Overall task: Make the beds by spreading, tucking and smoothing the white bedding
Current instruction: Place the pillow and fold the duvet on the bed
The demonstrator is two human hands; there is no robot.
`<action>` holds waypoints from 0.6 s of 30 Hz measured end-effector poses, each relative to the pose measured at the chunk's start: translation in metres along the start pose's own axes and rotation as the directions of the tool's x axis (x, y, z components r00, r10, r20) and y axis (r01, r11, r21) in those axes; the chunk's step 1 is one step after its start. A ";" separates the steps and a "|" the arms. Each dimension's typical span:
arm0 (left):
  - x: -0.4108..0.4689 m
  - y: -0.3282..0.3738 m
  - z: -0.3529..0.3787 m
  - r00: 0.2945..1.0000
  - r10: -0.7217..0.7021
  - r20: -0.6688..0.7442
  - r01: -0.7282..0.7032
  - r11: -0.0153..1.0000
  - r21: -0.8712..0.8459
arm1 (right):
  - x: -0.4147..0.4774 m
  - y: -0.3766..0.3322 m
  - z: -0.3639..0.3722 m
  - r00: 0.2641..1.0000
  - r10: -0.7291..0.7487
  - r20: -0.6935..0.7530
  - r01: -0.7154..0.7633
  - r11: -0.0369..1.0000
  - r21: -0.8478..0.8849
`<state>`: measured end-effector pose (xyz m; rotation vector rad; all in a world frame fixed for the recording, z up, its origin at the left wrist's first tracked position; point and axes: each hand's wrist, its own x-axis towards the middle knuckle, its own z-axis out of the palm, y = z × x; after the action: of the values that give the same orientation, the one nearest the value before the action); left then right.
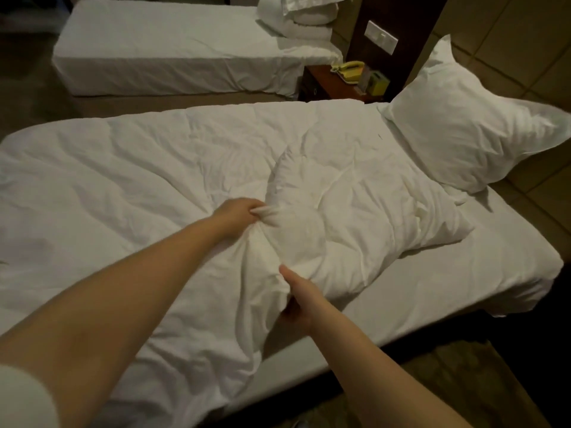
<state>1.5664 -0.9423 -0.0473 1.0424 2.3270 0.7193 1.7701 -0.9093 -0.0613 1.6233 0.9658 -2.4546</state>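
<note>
A white duvet [160,168] lies rumpled across the near bed, its right end bunched short of the pillow. My left hand [238,213] grips a fold of the duvet near the middle of the bed. My right hand [296,299] grips the duvet's near edge, fingers curled under the fabric. Right of the duvet the white fitted sheet [463,282] shows bare. A white pillow [463,134] stands propped at the head of the bed on the right.
A second bed [160,54] with a flat white sheet stands beyond, with stacked pillows [302,20] at its head. Between the beds is a wooden nightstand [324,84] with a yellow telephone [349,69]. Carpet runs between the beds and beside me.
</note>
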 end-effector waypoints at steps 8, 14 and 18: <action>-0.062 0.009 0.032 0.989 -0.120 -0.085 0.141 0.937 0.320 | 0.013 -0.030 0.054 0.981 -0.189 0.046 0.166 0.937 0.308; -0.146 -0.020 0.068 0.898 -0.330 -0.291 0.423 0.832 0.360 | 0.035 -0.046 0.110 0.972 -0.118 0.203 0.020 0.902 0.432; -0.141 -0.065 0.047 0.764 -0.454 -0.458 0.593 0.773 0.223 | 0.036 -0.035 0.131 0.951 -0.133 0.278 0.007 0.911 0.413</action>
<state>1.6451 -1.0764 -0.0932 0.3102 2.9800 0.2815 1.6340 -0.9389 -0.0418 1.2467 0.4985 -2.9928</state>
